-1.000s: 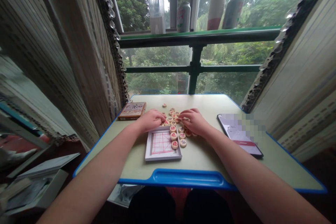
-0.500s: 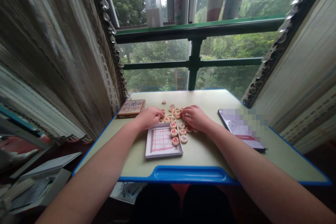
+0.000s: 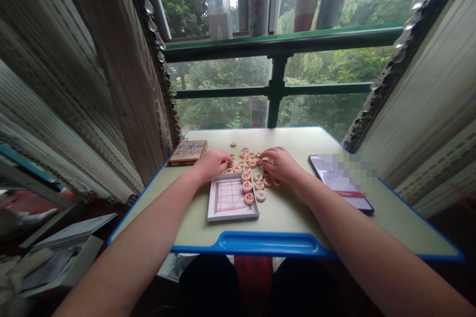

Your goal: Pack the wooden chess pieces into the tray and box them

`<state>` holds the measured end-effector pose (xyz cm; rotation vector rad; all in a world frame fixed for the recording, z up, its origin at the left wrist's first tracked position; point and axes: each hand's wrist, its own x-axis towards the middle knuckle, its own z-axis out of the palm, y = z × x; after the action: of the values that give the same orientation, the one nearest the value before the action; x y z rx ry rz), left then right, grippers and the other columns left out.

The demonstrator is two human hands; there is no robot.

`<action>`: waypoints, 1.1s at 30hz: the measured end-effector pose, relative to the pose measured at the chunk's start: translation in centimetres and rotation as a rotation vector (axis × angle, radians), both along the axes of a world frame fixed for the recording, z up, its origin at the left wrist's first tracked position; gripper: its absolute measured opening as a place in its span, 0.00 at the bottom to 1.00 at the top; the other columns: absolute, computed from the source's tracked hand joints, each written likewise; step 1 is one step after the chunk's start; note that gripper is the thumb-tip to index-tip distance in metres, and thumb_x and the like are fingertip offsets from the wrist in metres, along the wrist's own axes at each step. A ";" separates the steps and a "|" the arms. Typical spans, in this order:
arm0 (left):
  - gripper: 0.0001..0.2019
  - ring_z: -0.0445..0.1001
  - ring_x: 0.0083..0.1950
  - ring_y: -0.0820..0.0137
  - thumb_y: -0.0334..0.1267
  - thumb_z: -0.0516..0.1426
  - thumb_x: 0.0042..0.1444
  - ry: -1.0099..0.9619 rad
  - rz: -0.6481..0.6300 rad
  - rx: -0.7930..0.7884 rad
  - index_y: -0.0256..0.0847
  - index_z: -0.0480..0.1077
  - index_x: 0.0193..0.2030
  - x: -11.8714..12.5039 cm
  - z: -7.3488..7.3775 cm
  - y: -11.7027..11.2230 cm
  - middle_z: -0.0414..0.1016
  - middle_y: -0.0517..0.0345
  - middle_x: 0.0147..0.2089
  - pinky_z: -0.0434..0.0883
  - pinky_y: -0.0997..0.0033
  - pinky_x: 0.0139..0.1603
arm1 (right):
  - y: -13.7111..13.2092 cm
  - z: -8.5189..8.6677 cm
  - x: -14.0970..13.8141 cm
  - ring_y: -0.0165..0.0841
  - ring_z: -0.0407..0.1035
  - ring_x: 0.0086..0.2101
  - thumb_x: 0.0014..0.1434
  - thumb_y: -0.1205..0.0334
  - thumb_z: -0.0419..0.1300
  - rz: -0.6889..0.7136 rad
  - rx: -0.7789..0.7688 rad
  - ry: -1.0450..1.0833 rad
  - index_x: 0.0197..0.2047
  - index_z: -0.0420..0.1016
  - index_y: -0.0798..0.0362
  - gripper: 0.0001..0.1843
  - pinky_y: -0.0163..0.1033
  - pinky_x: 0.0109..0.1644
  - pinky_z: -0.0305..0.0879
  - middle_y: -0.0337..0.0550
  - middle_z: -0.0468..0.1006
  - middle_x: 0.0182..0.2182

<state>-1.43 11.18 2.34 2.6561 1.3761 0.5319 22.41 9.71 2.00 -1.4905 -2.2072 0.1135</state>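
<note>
Several round wooden Chinese chess pieces (image 3: pixel 253 164), with red or dark characters, lie in a loose cluster between my hands. My left hand (image 3: pixel 212 164) is at the cluster's left side, its fingers curled together on a chess piece (image 3: pixel 231 157). On the other side, my right hand (image 3: pixel 281 165) arches over pieces with its fingers somewhat apart; those under its palm are partly hidden. In front stands a shallow white box tray (image 3: pixel 213 203) with a red-lined board sheet (image 3: pixel 228 195) in it. A few red-lettered pieces (image 3: pixel 247 186) sit along the tray's right inner side.
A decorated chess box (image 3: pixel 188 152) lies at the table's back left. On the right is a phone (image 3: pixel 344 188), partly pixelated. One piece (image 3: pixel 233 144) lies apart at the back. A blue pencil groove (image 3: pixel 269 243) runs along the front edge. Cans (image 3: pixel 259 12) stand on the window ledge.
My right hand has lifted slightly and shifted a little to the right, its fingers more raised. My left hand stays almost in place. The pieces look nearly unchanged; the view has shifted slightly.
</note>
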 end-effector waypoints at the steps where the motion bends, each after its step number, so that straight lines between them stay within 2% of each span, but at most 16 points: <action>1: 0.15 0.75 0.44 0.68 0.28 0.49 0.51 0.001 0.005 0.008 0.39 0.77 0.35 -0.1 0.0 0.0 0.79 0.56 0.41 0.70 0.71 0.49 | 0.0 0.0 0.0 0.39 0.67 0.45 0.57 0.65 0.57 0.001 0.000 0.002 0.39 0.80 0.52 0.11 0.42 0.53 0.60 0.45 0.79 0.42; 20: 0.17 0.74 0.46 0.66 0.26 0.49 0.51 0.033 0.017 0.023 0.40 0.77 0.39 -0.2 -0.2 0.3 0.78 0.54 0.44 0.69 0.68 0.52 | -0.1 -0.2 -0.3 0.38 0.66 0.45 0.55 0.66 0.56 0.046 -0.021 -0.066 0.38 0.80 0.50 0.11 0.41 0.53 0.59 0.44 0.78 0.42; 26: 0.21 0.74 0.47 0.68 0.22 0.48 0.46 -0.031 0.039 -0.102 0.42 0.79 0.38 -0.3 -0.2 0.3 0.78 0.59 0.46 0.70 0.71 0.52 | -0.1 -0.4 -0.2 0.38 0.66 0.46 0.56 0.67 0.55 0.070 -0.010 -0.062 0.38 0.80 0.50 0.12 0.42 0.55 0.58 0.45 0.78 0.43; 33: 0.22 0.75 0.48 0.67 0.21 0.48 0.44 -0.072 0.041 -0.132 0.40 0.79 0.39 -0.6 -0.5 0.7 0.79 0.57 0.46 0.69 0.69 0.54 | -0.1 -0.2 -0.2 0.37 0.68 0.44 0.56 0.69 0.53 0.078 -0.045 -0.083 0.39 0.80 0.51 0.14 0.40 0.52 0.61 0.46 0.78 0.43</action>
<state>-2.00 11.83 1.82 2.4860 1.3966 0.5159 22.25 9.63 1.76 -1.4570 -2.3440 0.1299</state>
